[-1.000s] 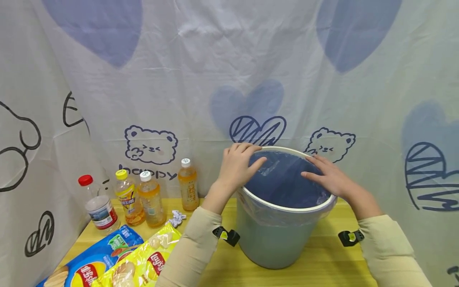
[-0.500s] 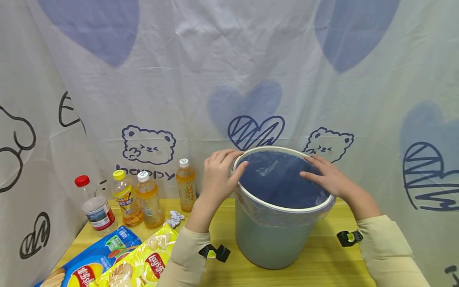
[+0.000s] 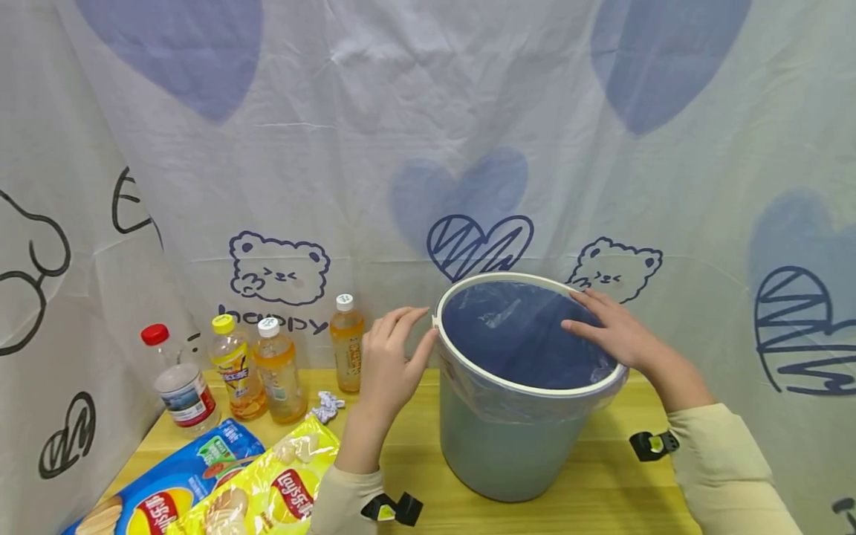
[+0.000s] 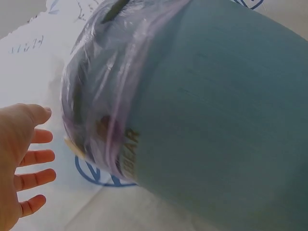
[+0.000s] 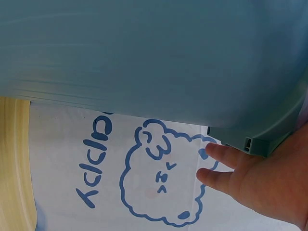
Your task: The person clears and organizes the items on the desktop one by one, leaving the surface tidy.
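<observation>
The left hand's (image 3: 388, 371) grip is apart: thumb and fingers are spread and hold nothing. It sits just beside the left side of the bin (image 3: 508, 449), and the left wrist view shows a narrow gap between the fingertips and the bin. The right hand (image 3: 618, 331) rests over the right far part of the white rim (image 3: 501, 276), its grip also apart, with the thumb over the opening and straight fingers lying to the outside; how firmly it presses cannot be told.

The grey-green bin stands upright on the desk (image 3: 417, 427), its mouth open upward between the hands. A clear liner (image 3: 515, 407) folds out over the rim, and a small tab (image 3: 436, 322) juts from the rim's left edge near the left hand. Bare wood shows left of the bin and right of it, toward the right sleeve (image 3: 722, 461).

Farther left stand a red-capped bottle (image 3: 187, 390), a yellow-capped bottle (image 3: 238, 375) and two white-capped bottles (image 3: 281, 379), with crumpled paper (image 3: 326, 407) beside them. Nearer lie a blue chip bag (image 3: 180, 475) and, overlapping it, a yellow chip bag (image 3: 267, 483), close to the left sleeve (image 3: 348, 494). The patterned curtain (image 3: 374, 186) bounds the desk's far edge.
</observation>
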`<state>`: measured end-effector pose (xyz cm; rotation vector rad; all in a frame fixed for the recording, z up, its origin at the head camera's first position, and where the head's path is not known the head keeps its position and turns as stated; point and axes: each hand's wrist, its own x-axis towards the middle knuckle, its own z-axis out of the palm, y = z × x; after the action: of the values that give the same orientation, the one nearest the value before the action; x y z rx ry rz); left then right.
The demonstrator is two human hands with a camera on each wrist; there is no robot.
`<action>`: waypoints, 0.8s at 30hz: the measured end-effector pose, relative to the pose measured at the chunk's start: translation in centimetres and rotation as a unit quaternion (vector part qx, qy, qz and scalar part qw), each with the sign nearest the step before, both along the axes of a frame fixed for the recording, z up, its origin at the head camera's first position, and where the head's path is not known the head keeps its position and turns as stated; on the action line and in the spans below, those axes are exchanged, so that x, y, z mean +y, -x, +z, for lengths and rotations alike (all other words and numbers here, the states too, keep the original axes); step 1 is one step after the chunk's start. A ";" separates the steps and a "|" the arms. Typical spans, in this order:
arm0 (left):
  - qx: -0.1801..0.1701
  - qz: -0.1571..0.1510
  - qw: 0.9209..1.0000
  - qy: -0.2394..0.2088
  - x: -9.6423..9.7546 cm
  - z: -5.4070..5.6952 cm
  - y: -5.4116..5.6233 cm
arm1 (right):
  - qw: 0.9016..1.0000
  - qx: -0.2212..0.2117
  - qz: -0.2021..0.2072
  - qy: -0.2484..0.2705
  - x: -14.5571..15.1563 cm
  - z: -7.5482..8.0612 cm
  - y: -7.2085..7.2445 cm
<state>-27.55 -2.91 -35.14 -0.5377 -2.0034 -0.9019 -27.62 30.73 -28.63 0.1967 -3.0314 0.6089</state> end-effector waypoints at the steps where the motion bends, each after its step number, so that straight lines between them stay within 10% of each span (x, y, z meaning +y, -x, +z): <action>1: -0.002 0.001 1.000 -0.002 -0.1 -0.3 0.0 | 1.000 -0.001 -0.001 0.001 0.0 0.0 0.0; 24: -0.092 0.064 0.993 -0.043 -3.4 -6.6 1.1 | 1.000 0.004 0.001 -0.001 0.0 0.0 0.0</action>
<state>-28.65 -6.30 -41.77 -0.2815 -2.1262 -0.9836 -27.60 30.77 -28.63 0.2025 -3.0255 0.6040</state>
